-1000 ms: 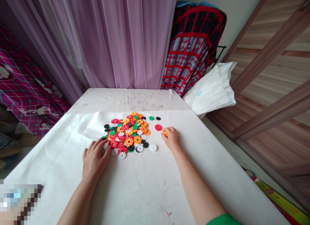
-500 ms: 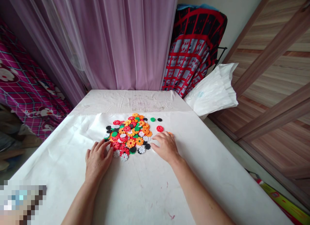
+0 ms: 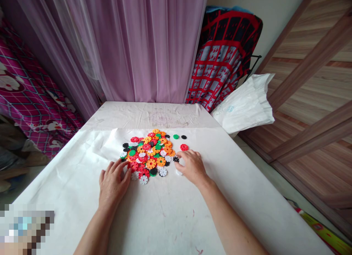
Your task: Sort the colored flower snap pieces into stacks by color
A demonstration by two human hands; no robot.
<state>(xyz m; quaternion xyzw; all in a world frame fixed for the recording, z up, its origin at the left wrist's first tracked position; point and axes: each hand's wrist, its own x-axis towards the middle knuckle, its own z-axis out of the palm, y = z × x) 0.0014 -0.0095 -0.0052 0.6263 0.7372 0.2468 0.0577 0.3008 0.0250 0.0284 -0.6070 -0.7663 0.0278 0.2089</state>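
A pile of flower-shaped discs [image 3: 150, 154], red, orange, white, green and black, lies on the tabletop [image 3: 165, 218] about midway between the left and right edges and somewhat nearer the far edge than the near one. The left hand [image 3: 114, 183] lies palm down with the fingers spread and flat. Its fingertips touch the near-left rim of the pile and it grips nothing. The right hand [image 3: 191, 167] is also palm down and open, with the fingers loosely extended towards the right side of the pile. Its fingertips are just beside a lone black disc [image 3: 175, 159], and a white disc [image 3: 178, 172] peeks out from under its thumb side. Nothing is pinched in it.

A single red disc [image 3: 184, 147] lies just beyond the right hand. Further towards the far edge, a green disc [image 3: 175, 136] and another black piece [image 3: 183, 137] lie side by side, apart from the pile. A white sheet [image 3: 82, 152] covers most of the tabletop.

A white plastic bag [image 3: 244, 104] slumps at the far right corner. Behind the far edge hangs a purple curtain [image 3: 143, 46], with a red and black checked blanket [image 3: 222, 64] to its right.
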